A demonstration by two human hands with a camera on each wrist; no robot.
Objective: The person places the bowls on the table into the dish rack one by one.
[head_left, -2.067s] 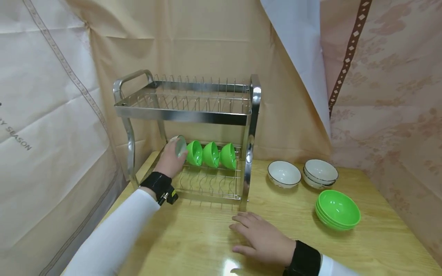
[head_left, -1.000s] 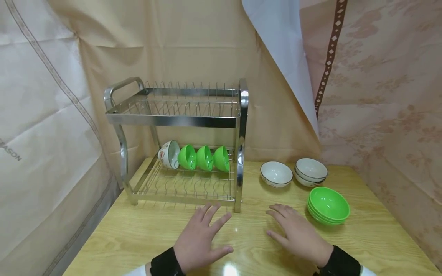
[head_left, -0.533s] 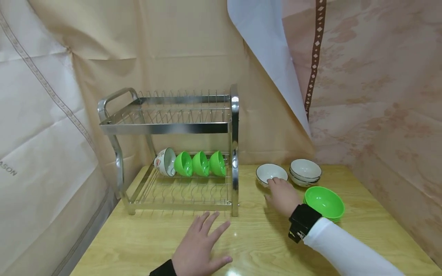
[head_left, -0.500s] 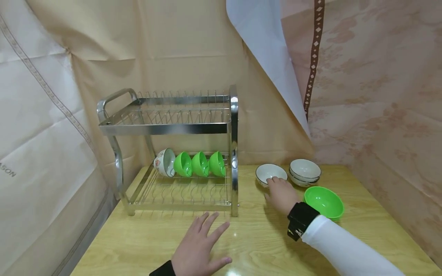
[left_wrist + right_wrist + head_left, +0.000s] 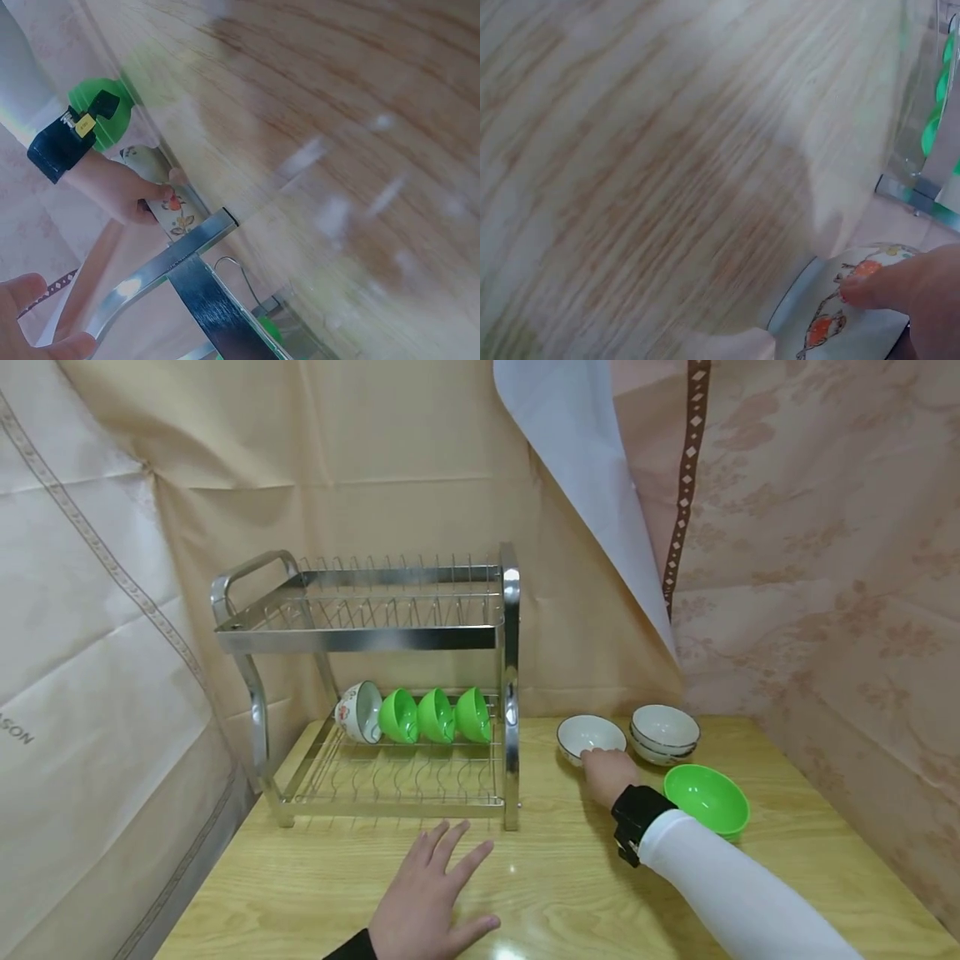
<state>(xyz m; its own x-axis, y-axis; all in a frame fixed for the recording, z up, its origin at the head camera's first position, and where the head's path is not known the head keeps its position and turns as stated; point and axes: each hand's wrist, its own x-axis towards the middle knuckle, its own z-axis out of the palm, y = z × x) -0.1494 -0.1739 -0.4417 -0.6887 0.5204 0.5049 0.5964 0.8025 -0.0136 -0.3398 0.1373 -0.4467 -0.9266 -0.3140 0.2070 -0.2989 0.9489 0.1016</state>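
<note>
My right hand pinches the near rim of a single white bowl with a dark edge, which stands upright on the table. In the right wrist view the thumb presses the bowl's flower-patterned outer side; the other fingers are mostly hidden. Fingers spread, my left hand holds nothing over the table in front of the metal dish rack. On the rack's lower tier, a white flowered bowl stands on edge at the left end of a row with three small green bowls.
Right of the gripped bowl stands a stack of white bowls. Nearer to me is a stack of green bowls, close beside the right wrist. The rack's right post rises between the rack's bowls and the gripped one. Cloth hangs behind.
My left hand has let go of the white bowl on the rack and come back over the table. My right hand has moved forward from the table to the single white bowl and taken its rim.
</note>
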